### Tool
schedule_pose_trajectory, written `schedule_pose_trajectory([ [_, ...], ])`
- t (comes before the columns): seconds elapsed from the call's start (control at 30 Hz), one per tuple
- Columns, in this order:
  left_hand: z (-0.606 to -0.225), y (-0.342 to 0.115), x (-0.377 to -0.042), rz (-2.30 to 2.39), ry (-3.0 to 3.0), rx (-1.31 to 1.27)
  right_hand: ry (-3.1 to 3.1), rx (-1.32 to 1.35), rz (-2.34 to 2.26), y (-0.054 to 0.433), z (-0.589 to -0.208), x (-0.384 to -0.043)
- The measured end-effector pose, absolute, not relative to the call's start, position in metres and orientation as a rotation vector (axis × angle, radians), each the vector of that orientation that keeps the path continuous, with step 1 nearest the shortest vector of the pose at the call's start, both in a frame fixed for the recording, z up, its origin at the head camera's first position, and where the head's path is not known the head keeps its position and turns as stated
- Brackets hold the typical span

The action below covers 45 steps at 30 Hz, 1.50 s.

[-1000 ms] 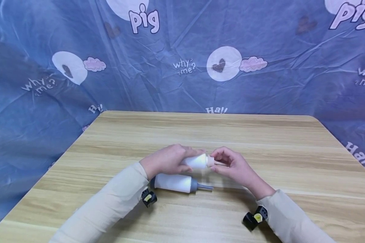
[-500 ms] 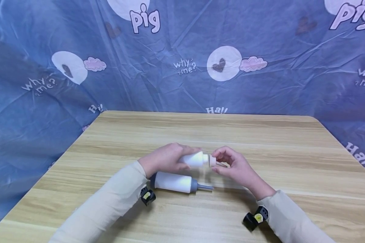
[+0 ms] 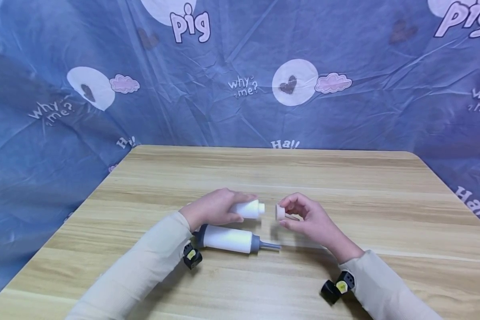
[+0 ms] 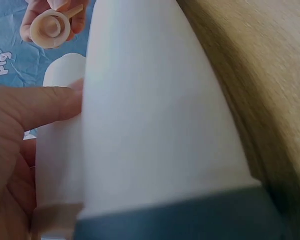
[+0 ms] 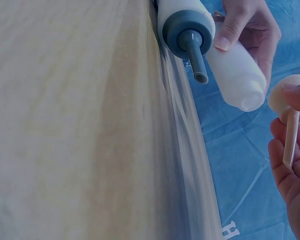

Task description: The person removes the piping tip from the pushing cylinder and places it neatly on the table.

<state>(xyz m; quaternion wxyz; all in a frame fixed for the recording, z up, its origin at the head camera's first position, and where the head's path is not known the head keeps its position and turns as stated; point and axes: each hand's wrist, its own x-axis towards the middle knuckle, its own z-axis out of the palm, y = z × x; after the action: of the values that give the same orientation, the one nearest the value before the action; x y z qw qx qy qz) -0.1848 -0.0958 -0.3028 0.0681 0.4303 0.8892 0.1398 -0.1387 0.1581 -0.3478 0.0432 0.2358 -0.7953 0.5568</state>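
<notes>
My left hand grips a white squeeze bottle lying on its side, its bare neck pointing right. In the right wrist view the bottle's open end shows without a cap. My right hand pinches a pale pink nozzle cap between thumb and fingers, apart from the bottle. The cap's hollow underside faces the left wrist camera, and its thin spout points back toward the right palm. Nearer me, a second white bottle with a grey nozzle cap and grey base lies on the table.
The wooden table carries all of it. Behind stands a blue printed curtain. A small black camera sits on each wrist, the left one close to the grey-capped bottle's base.
The pink cap has come off the white bottle. My left hand has drawn the bottle leftward, widening the gap, while my right hand stays nearly in place with the cap.
</notes>
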Motion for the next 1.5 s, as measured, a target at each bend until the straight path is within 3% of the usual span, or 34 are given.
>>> schedule_pose_trajectory([
  [0.53,-0.312,-0.103,-0.189,0.389,2.639,1.145,-2.404,0.759,1.723,0.159,-0.346,-0.138],
  [1.5,-0.319,-0.107,-0.196,0.417,2.625,1.125,-2.442,0.728,1.723,0.163,-0.345,-0.142],
])
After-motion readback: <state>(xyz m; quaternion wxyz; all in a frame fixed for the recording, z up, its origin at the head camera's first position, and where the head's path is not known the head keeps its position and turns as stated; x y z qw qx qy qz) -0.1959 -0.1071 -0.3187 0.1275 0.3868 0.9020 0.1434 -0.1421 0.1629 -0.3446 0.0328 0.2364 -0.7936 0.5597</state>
